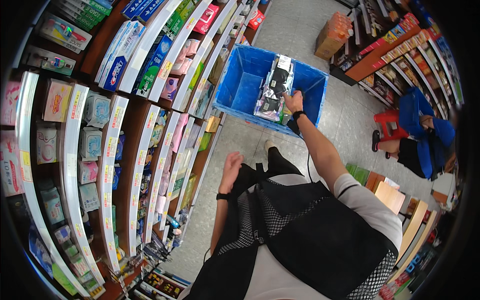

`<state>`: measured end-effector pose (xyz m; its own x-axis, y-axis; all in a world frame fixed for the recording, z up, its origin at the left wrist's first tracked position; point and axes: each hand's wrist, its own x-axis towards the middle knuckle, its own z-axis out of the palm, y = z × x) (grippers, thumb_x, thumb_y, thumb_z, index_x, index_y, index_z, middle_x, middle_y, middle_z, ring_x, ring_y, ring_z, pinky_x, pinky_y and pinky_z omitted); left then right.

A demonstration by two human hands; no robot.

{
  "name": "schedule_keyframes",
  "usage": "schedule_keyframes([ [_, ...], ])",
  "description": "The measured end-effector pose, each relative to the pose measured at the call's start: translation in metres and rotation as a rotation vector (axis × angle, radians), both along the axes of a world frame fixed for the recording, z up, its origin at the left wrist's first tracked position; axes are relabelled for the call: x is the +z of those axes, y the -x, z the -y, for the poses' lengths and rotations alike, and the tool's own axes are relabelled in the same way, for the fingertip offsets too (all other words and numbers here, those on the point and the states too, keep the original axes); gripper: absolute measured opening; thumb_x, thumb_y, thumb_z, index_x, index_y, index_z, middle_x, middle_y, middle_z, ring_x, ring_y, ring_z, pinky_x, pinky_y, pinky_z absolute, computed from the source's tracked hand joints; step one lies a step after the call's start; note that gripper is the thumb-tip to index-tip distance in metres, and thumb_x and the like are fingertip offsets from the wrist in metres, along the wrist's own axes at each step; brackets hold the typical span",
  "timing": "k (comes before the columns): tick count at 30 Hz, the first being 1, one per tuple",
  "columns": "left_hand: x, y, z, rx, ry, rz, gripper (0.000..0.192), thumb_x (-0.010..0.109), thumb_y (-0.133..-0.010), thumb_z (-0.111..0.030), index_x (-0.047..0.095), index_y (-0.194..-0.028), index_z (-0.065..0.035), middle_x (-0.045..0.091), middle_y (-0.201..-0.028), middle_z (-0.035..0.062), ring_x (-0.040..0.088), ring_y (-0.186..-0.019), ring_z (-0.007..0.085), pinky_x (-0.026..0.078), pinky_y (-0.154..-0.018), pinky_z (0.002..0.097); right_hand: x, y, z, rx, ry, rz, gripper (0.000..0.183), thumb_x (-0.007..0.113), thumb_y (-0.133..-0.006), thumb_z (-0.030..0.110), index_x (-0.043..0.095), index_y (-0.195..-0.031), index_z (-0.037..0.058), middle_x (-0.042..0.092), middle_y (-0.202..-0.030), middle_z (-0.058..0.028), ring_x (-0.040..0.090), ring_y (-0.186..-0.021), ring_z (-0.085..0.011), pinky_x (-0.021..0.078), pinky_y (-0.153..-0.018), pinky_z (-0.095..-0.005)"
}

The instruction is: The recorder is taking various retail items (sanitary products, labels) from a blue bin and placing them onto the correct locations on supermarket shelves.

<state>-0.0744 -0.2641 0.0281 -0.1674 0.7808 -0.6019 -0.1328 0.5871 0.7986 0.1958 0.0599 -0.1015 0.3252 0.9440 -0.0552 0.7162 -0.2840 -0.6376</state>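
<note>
Inside a blue plastic tote point(240, 93) sits a row of flat clear packets with dark contents point(279, 80). My right hand point(293, 100) reaches into the tote, its fingertips at the edge of these packets; whether it grips one is unclear. Close below that hand, a green and yellow packet point(286, 113) shows partly, the rest hidden by the hand and wrist. My left hand point(231, 168) hangs in front of my body, near the shelves, its fingers loosely bent and holding nothing. Each wrist wears a black band.
Store shelving point(123, 150) with toothpaste boxes point(122, 56) and wipes packs point(91, 143) lines the left. A carton with orange bottles point(333, 35) stands on the floor ahead. At right, a seated person point(416, 150) is beside a red plastic stool point(388, 122) and a blue bin point(412, 110).
</note>
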Motion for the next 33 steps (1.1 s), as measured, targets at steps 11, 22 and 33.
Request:
schedule_keyframes([
  [11,0.035,-0.054,-0.014,0.085,0.031,0.016,0.041,0.063,-0.104,-0.027,0.054,-0.140,-0.0103,0.067,-0.132,0.0112,0.062,-0.122,0.0204,0.047,-0.103,0.0374,-0.046,-0.050,-0.023,-0.016,0.309,-0.408,0.067,0.087,-0.077,0.023,0.053,-0.130,-0.0003,0.068,-0.097,-0.0102,0.066,-0.081,-0.0204,0.0540,-0.068,-0.0342],
  [22,0.129,-0.050,-0.064,0.362,-0.405,0.143,0.054,0.056,-0.108,-0.030,0.044,-0.152,-0.0005,0.059,-0.143,0.0164,0.057,-0.132,0.0241,0.044,-0.113,0.0394,0.253,0.018,0.080,1.020,0.616,-1.197,0.051,0.061,-0.095,0.004,0.050,-0.143,0.0145,0.056,-0.085,0.0037,0.050,-0.077,-0.0056,0.0410,-0.068,-0.0235],
  [33,0.126,-0.077,-0.001,0.777,-0.511,-0.044,0.034,0.062,-0.103,-0.007,0.061,-0.136,-0.0060,0.070,-0.106,-0.0015,0.063,-0.097,0.0055,0.047,-0.088,0.0215,0.220,0.047,0.114,1.478,0.839,-0.832,0.053,0.071,-0.098,0.012,0.047,-0.145,0.0030,0.061,-0.111,-0.0037,0.058,-0.101,-0.0111,0.0501,-0.089,-0.0299],
])
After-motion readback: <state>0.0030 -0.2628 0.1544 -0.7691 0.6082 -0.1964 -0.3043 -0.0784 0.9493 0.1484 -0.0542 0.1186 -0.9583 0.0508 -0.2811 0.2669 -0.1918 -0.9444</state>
